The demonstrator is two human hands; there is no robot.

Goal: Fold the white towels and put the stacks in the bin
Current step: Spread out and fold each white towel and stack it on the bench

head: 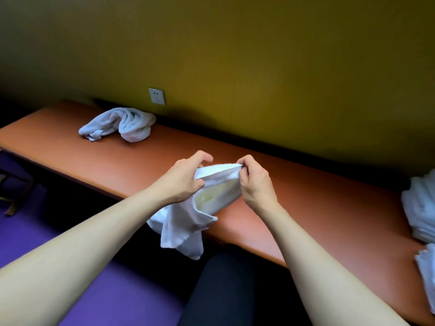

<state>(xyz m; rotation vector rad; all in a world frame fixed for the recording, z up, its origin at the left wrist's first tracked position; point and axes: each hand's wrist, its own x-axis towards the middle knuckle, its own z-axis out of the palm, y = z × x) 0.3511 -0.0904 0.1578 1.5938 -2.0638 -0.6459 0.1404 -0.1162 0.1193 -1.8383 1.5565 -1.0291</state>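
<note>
A white towel (188, 222) hangs in the air over the front edge of an orange-brown table (317, 208). My left hand (183, 177) grips its upper edge on the left. My right hand (254, 182) pinches the same edge at a corner on the right. The rest of the cloth droops below my hands towards my lap. A second white towel (122, 124) lies crumpled at the far left of the table. No bin is in view.
Piled white towels (421, 208) sit at the table's right end, with another white stack (427, 271) below them at the frame edge. A wall socket (157, 96) is on the olive wall behind. Purple floor lies to the left, my dark-clothed leg below.
</note>
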